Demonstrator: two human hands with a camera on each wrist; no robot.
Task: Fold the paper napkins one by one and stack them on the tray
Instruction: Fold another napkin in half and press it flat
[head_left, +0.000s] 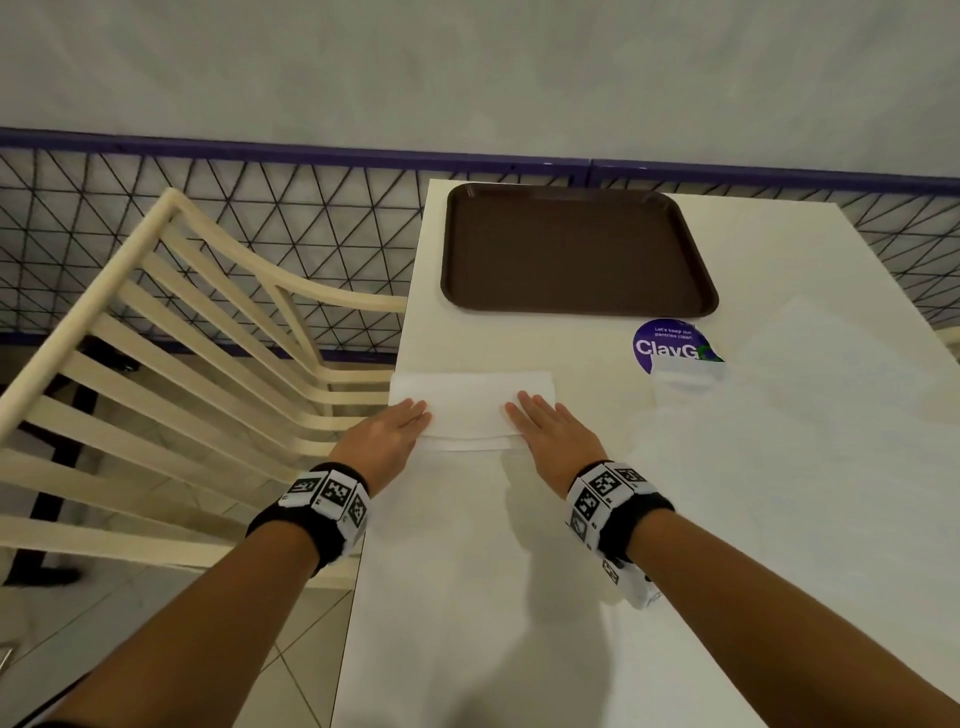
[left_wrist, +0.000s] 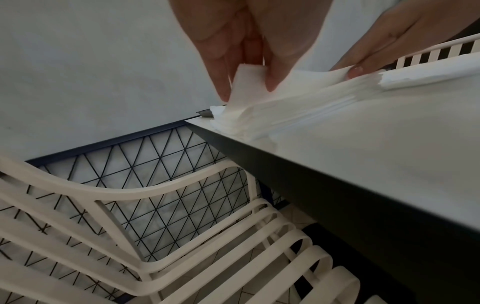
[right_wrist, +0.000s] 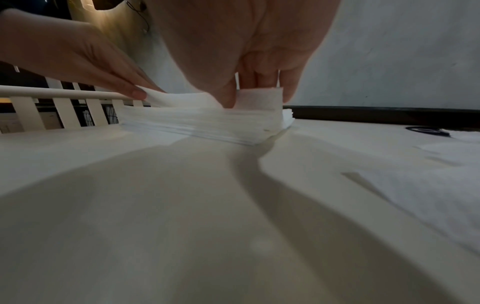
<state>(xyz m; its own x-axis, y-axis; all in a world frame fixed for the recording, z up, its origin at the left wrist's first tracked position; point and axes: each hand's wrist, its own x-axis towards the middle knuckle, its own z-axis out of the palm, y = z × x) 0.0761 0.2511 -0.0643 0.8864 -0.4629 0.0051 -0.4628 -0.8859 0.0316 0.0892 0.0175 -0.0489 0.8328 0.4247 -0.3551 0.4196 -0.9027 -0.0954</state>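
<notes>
A stack of white paper napkins lies at the table's left edge, nearer to me than the brown tray, which holds nothing. My left hand is on the stack's left end and my right hand on its right end. In the left wrist view the left thumb and fingers pinch the top napkin's lifted corner. In the right wrist view the right thumb and fingers pinch the other end of that top napkin.
A cream slatted chair stands right beside the table's left edge, with a wire mesh fence behind it. A round purple sticker sits just below the tray. Thin white sheets lie flat on the table's right side.
</notes>
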